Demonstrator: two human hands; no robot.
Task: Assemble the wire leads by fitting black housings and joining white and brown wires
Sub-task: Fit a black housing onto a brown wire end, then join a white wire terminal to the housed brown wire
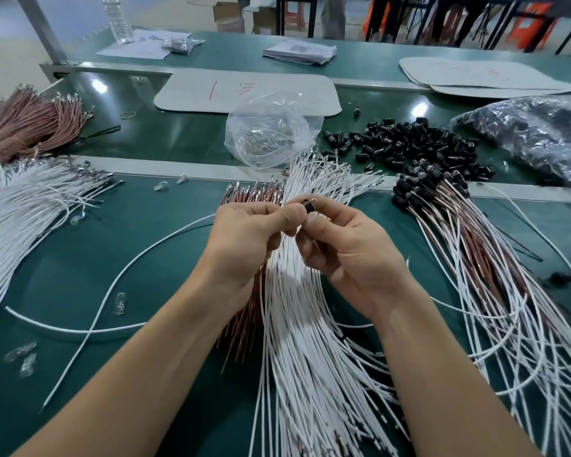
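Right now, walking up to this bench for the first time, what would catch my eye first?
The left hand and right hand meet mid-bench, pinching one small black housing between them. Under them fans a thick sheaf of white wires, and behind, to the right, lies a heap of loose housings.

A green workbench (pixel 178 140) is spanning the room, reflecting overhead light. Beyond the workbench, cardboard boxes (pixel 227 15) and orange stools (pixel 529 26) are standing on a pale floor (pixel 10 37).
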